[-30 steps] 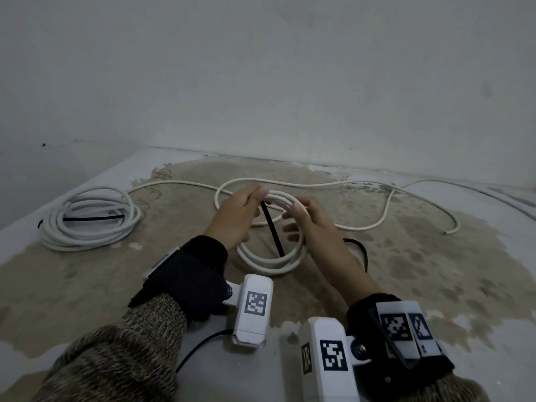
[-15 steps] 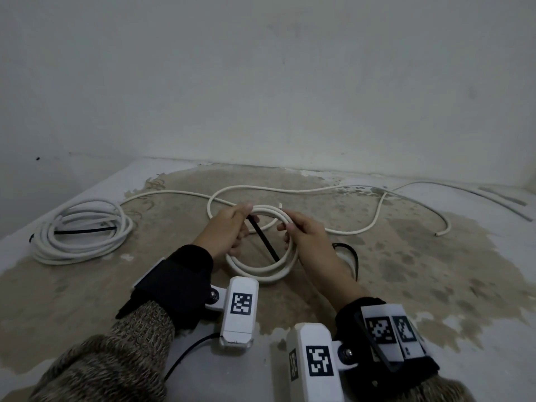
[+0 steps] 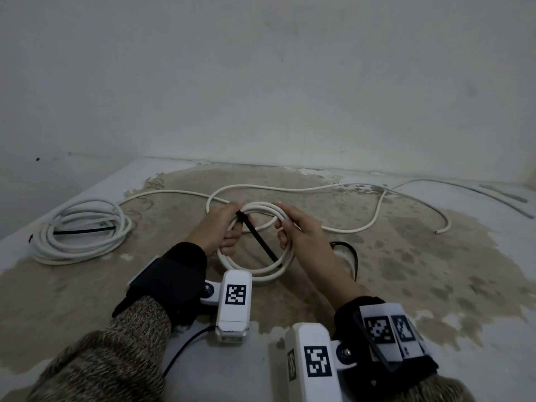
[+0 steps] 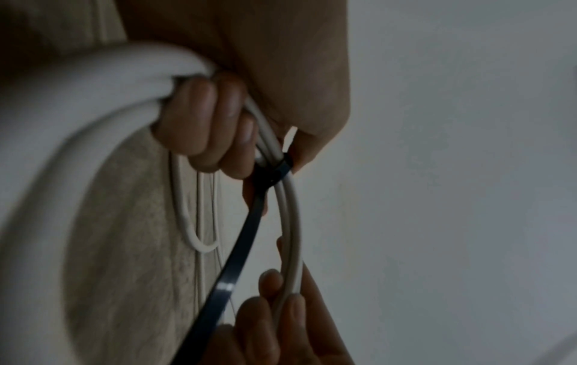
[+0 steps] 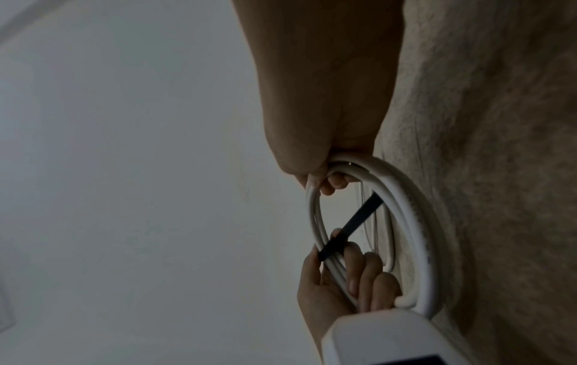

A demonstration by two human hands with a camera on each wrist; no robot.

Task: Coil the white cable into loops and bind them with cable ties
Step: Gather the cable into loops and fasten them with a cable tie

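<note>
Left hand (image 3: pixel 216 227) grip curled round the white cable coil (image 3: pixel 258 268) at its black cable tie (image 3: pixel 255 239), right hand (image 3: pixel 301 236) grip pinching the coil's far side, coil held just above the stained surface (image 3: pixel 406 271), second tied coil (image 3: pixel 81 230) lying at left

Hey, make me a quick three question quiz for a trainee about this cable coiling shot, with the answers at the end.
1. True or false: the black cable tie already wraps the held coil.
2. Which hand has its grip beside the tie's head: A left hand, B right hand?
3. What lies far left on the stained surface?

Key: 1 true. 2 A. 3 a second coil, with a black tie across it.
</note>
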